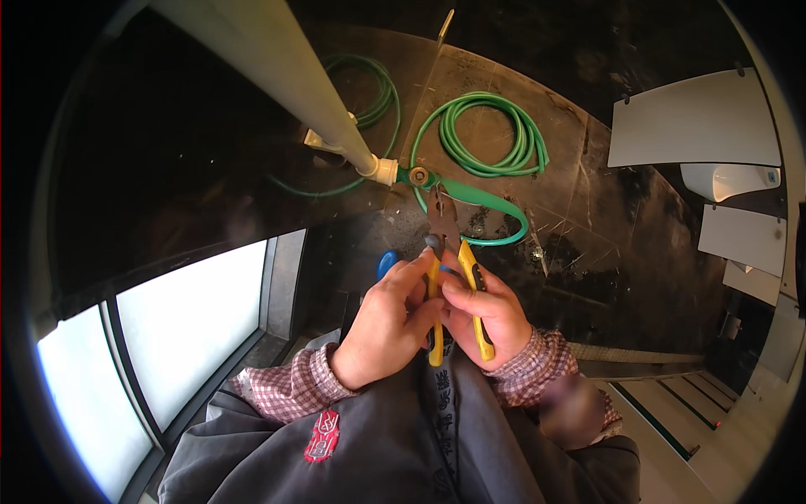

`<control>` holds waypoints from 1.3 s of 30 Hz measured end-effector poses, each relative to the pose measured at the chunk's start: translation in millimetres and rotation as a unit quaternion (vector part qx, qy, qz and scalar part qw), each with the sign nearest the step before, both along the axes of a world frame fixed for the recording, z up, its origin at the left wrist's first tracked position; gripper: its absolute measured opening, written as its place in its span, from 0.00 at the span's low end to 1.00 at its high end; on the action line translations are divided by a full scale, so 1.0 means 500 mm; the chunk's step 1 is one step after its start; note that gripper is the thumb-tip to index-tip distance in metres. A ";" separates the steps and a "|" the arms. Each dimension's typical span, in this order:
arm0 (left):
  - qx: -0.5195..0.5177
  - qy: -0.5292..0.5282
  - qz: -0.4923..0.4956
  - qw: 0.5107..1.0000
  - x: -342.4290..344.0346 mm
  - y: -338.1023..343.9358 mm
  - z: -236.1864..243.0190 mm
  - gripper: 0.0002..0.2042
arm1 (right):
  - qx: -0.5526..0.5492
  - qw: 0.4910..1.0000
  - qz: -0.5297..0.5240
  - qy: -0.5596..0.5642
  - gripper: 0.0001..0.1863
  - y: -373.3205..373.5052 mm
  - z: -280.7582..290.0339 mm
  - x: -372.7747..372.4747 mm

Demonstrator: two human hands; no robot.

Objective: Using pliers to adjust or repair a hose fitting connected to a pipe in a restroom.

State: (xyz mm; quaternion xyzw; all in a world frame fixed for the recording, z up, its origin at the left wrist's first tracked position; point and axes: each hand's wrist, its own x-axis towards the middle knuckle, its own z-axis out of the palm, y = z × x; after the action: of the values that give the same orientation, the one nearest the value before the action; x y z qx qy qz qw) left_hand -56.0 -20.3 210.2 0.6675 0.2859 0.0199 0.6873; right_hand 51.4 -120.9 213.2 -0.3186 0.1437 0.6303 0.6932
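I hold a pair of pliers [442, 217] with yellow handles, one handle in each hand. My left hand [386, 323] closes round the left handle, and my right hand [499, 315] grips the right one. The handles are spread a little apart. The jaws point away from me, at or just below a green fitting [419, 176] with a round brass-coloured face; whether they touch it I cannot tell. A white pipe [336, 126] runs down to this fitting through a cream collar [385, 171]. Behind my left fingers shows a rounded blue thing [387, 264] whose kind I cannot make out.
A green hose [508, 220] loops away from the fitting, and its coil [491, 139] lies on the dark, wet-looking tiled floor [579, 202]. A dark glossy panel [185, 185] reflects it at left. White partitions [693, 122] and a urinal [730, 181] stand at right.
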 end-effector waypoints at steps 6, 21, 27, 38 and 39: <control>-0.073 0.007 0.025 0.997 0.003 -0.004 0.001 0.23 | -0.018 0.999 0.013 -0.023 0.19 -0.003 -0.001 0.006; -0.187 0.049 0.127 0.973 0.075 0.089 -0.081 0.19 | -0.185 0.935 0.188 -0.235 0.21 -0.001 -0.005 0.009; -0.238 0.030 0.115 0.964 0.092 0.071 -0.100 0.21 | -0.220 0.896 0.219 -0.316 0.21 0.004 -0.008 0.005; -0.244 -0.022 0.076 0.967 0.089 0.052 -0.102 0.22 | -0.268 0.816 0.262 -0.440 0.21 0.008 -0.028 -0.017; -0.243 -0.016 0.083 0.966 0.091 0.051 -0.092 0.22 | -0.269 0.796 0.263 -0.475 0.21 0.005 -0.036 -0.021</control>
State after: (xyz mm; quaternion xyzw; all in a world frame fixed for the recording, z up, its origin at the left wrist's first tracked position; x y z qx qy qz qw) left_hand -10.3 5.1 164.1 0.4536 0.3255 0.0170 0.8294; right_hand 41.1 -118.2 195.3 -0.7767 -0.1293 0.4943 0.3683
